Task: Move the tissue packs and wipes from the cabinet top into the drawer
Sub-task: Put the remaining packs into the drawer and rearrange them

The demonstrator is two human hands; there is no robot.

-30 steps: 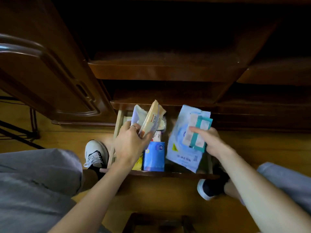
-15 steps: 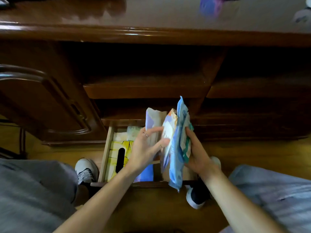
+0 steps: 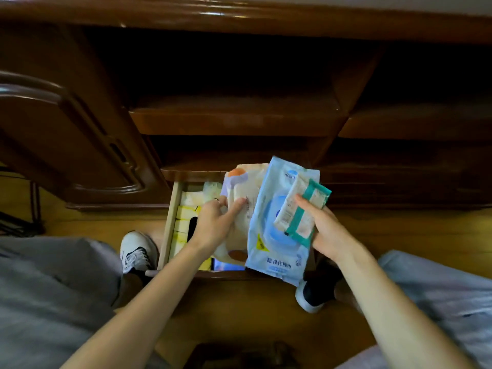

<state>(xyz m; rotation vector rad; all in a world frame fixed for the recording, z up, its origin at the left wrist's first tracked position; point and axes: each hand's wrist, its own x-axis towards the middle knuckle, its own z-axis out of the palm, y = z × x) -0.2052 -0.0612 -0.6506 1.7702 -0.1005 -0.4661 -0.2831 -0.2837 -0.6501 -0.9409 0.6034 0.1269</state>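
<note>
Biggest risk here, as a guess: the large pale-blue soft plastic wipes pack and the small white-and-teal sachet are stacked in a single grip, so the slippery sachet could get slid off the top and dropped on the wooden floor on the outer side of the right hand instead of in the open light-wood drawer. The blue pack's lower corner is also hung out past the drawer's front edge toward the body, so it could get snagged on that edge if lowered as is. The drawer already looks packed, so things could get crumpled or left sticking up, and the drawer jammed on closing.

The right hand is closed around both: the thumb is pressed on the sachet's face, the other fingers are hidden behind the blue pack.

The left hand is set against the cream soft tissue pack with orange and lilac blobs, the forefinger laid straight across its face. Whether it's gripped or only steadied can't be told; the rest of the fingers aren't clearly seen.

All three packs are held between the hands, above the drawer. The yellow-and-white packs lie in the drawer under the left hand.
</note>
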